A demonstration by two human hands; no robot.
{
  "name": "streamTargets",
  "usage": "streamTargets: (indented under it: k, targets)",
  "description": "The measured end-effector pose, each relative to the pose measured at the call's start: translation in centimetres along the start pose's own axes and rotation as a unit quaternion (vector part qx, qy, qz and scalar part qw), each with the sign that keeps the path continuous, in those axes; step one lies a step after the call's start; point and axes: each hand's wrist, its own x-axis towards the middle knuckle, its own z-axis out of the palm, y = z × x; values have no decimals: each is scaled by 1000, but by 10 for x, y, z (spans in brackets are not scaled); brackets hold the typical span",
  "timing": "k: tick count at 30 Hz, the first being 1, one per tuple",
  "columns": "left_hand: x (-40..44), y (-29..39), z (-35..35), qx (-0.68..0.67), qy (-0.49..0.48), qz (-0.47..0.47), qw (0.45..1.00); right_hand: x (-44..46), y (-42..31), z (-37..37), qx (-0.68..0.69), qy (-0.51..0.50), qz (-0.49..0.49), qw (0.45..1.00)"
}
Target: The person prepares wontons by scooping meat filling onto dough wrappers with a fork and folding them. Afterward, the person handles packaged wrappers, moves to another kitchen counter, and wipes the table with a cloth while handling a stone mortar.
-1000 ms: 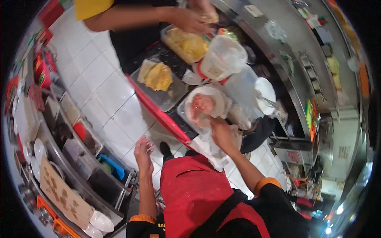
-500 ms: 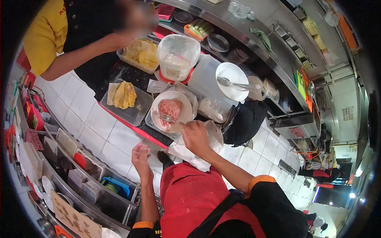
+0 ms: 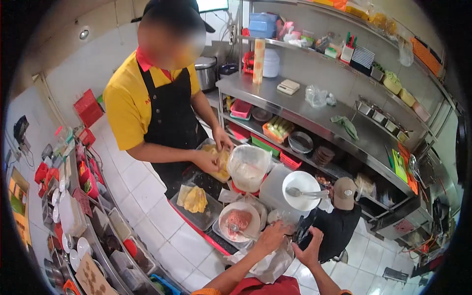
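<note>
Right hand (image 3: 309, 248) has its thumb and fingers pinching a dark, glossy thing (image 3: 302, 235), bag or phone, can't tell which. Left hand (image 3: 273, 238) is palm-down by a clear bag (image 3: 281, 217), and its fingertips are too muddled to say whether they're pinching plastic or just resting on it.

Head cam's the only view, so going by that: the dark thing is up in front of the apron, beyond a crumpled white sheet (image 3: 271, 261). The meat (image 3: 239, 220) sits on a plate (image 3: 254, 215) just left of the left hand, with some cutlery (image 3: 236, 228) stuck in it, handle pointing back toward that forearm.

That handle's my main worry tbh. If the left arm swings left, it could catch it and flick meat or tip the plate. Glossy stuff with maybe greasy fingers could slip too, if the pinch is loose. The white dish (image 3: 295, 201) with loose spoons sits high on a tub (image 3: 272, 190), so a bump from the right elbow might slide it off, and someone in a cap (image 3: 344, 193) is down right beside it.
</note>
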Motion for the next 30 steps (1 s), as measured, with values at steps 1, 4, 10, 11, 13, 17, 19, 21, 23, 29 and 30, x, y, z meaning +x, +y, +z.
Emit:
streamTargets:
  k: [1,4,10,11,13,17,19,21,23,29,30]
  targets:
    - [2,-2,6,26,32,25,999,-2,7,6,-1,-11,11,1000]
    - [5,-6,14,60,36,-5,998,-10,25,14,45,-7,47,998]
    - [10,-1,9,29,76,-49,995,-13,61,39,56,-63,82,993]
    - [11,-2,9,32,79,-48,995,-12,64,43,58,-71,83,992]
    - [11,-6,12,35,78,-24,996,-8,65,45,62,-80,83,991]
    - [13,-9,15,53,46,-11,997,-1,71,46,86,-110,82,987]
    - [15,-3,12,38,53,-9,998,0,76,47,86,-113,71,987]
    - [16,-6,13,23,39,-14,999,2,80,50,86,-127,68,986]
    - [16,-12,14,8,25,-18,999,3,83,53,80,-128,67,986]
    - [19,-11,9,38,-32,-19,999,8,90,54,77,-127,48,988]
    - [18,-11,11,34,-28,-13,999,10,90,54,80,-126,37,988]
